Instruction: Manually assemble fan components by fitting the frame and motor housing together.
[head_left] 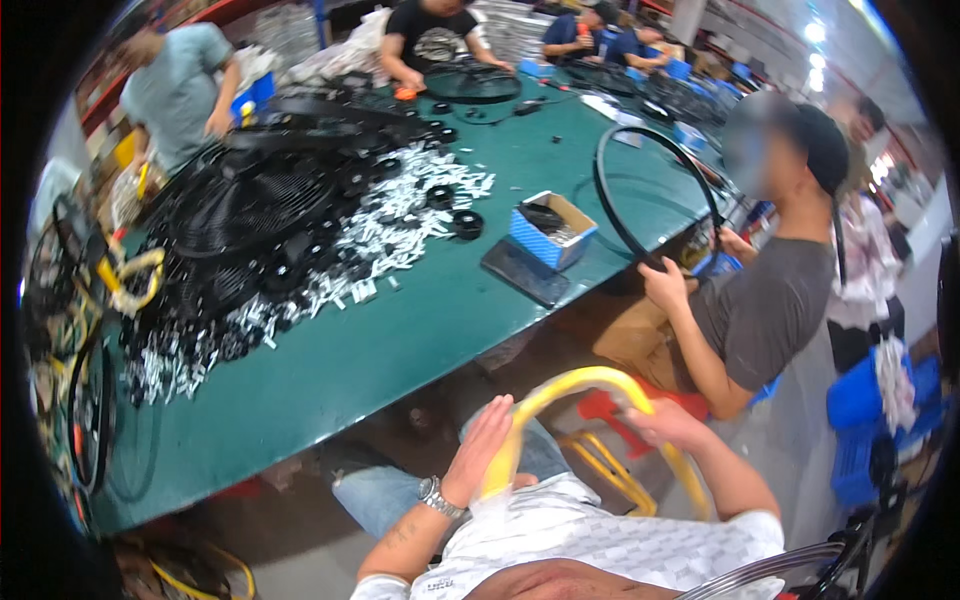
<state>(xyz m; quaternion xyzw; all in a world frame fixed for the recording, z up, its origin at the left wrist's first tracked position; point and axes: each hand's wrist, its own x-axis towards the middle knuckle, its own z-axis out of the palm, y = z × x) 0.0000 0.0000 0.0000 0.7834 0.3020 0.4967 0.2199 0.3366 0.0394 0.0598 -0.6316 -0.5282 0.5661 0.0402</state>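
A yellow wheel rim (585, 380) stands upright over my lap, arching between my hands. My left hand (482, 440), with a wristwatch, lies flat with fingers spread against the rim's left side. My right hand (665, 420) is closed around the rim's right side near the top. The rim's lower part is hidden behind my shirt. The green table (400, 340) lies just beyond my knees.
On the table lie heaps of black parts (250, 215), white small pieces (400, 225), and a blue-and-white box (552, 232). A person at the right holds a black rim (650, 195). Others work at the far side. Yellow rims (125, 280) stand left; blue crates (870, 410) right.
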